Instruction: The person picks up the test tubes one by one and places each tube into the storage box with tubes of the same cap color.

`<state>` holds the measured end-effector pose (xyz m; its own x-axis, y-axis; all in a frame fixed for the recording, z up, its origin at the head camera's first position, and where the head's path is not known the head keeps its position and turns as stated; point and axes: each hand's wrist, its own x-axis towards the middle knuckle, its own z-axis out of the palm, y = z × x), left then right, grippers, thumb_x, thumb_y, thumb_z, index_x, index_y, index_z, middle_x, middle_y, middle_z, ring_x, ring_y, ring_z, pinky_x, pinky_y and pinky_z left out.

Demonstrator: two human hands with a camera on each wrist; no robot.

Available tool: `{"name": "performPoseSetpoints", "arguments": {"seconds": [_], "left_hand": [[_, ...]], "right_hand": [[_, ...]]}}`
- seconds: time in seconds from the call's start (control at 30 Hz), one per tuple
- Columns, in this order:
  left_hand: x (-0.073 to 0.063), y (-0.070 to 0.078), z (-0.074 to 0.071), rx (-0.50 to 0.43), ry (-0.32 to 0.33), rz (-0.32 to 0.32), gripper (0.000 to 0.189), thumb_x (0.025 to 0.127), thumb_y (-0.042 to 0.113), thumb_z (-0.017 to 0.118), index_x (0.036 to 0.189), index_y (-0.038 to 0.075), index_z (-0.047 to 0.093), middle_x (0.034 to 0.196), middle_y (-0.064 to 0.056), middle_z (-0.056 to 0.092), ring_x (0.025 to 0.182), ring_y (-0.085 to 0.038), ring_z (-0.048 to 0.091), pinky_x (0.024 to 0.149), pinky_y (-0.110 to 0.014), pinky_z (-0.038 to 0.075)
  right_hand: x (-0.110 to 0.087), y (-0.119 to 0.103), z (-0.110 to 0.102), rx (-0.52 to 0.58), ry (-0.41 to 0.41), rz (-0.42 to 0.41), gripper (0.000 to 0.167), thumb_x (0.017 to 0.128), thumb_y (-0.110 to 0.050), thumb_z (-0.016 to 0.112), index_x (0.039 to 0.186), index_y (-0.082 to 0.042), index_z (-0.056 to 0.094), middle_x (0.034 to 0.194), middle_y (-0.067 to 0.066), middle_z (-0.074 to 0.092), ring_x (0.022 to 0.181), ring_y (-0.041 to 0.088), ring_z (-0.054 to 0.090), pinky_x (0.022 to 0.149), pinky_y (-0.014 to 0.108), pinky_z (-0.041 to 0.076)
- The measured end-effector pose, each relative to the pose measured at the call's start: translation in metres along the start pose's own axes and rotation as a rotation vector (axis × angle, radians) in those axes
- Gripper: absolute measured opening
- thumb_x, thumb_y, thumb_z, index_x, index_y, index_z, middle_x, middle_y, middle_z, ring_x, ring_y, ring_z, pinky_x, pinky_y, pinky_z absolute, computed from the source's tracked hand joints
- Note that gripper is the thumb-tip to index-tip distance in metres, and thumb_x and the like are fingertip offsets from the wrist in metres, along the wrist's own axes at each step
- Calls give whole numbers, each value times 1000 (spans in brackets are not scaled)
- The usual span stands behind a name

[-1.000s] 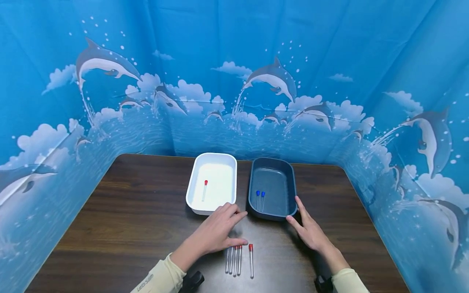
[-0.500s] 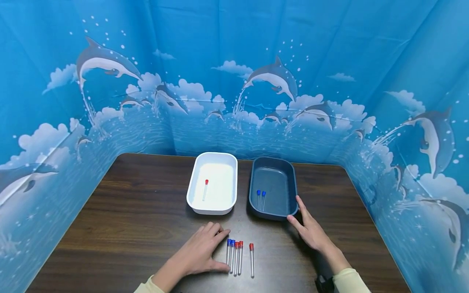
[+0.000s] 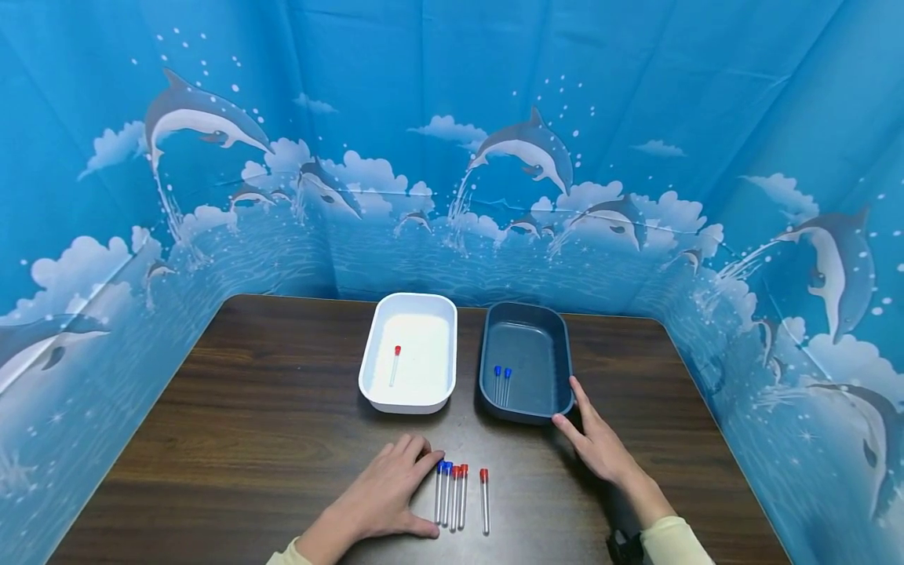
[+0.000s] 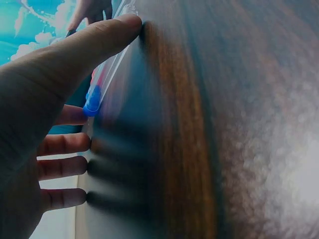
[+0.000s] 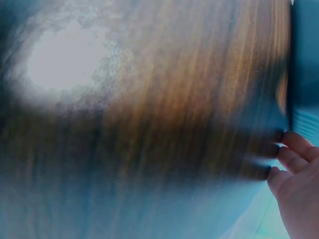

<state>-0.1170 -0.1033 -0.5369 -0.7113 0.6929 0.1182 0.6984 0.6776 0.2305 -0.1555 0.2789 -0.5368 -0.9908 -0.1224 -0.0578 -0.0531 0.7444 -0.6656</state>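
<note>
My left hand (image 3: 384,490) rests on the table with thumb and fingers spread, beside a row of clear capped test tubes. Its index finger is by the blue cap (image 4: 92,102) of the leftmost blue-capped tube (image 3: 438,498), and its thumb is near the other end; whether they touch it is unclear. Two red-capped tubes (image 3: 462,498) lie right against the blue-capped pair, and another red-capped tube (image 3: 485,502) lies apart. At the near right corner of the dark blue tray (image 3: 533,341), my right hand (image 3: 603,451) touches the wall with extended thumb and fingers.
Left of the dark tray stands a white tray (image 3: 407,408) holding one red-capped tube (image 3: 395,365). Two blue-capped tubes (image 3: 502,384) lie inside the dark tray. A dolphin-print curtain (image 3: 452,157) surrounds the brown wooden table (image 3: 268,408).
From over the tubes' caps, my left hand has drawn back left and down, and now sits beside the row. The right hand stays at the dark tray.
</note>
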Motion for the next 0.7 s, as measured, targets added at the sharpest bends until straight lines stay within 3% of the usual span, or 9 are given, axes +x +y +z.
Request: {"name": "performPoseSetpoints", "arguments": {"seconds": [0.43,0.7], "left_hand": [[0,3,1,26,-8,-18,94,65,85,62,132,18,57,115,4,44,101,-14,40,79,-32,38],[1,2,-3,-33,-15,-45,93,63,78,70,131,16,57,113,5,45,100,-13,41,84,-35,43]], "right_hand": [[-1,-1,2,-10,-4,20,76,102,-51,45,157,-35,-4,162,19,9,141,46,23,102,69,23],[0,-3,0,-11,-9,23,76,102,-51,44,157,-35,-5,161,19,9,140,47,24,102,70,24]]}}
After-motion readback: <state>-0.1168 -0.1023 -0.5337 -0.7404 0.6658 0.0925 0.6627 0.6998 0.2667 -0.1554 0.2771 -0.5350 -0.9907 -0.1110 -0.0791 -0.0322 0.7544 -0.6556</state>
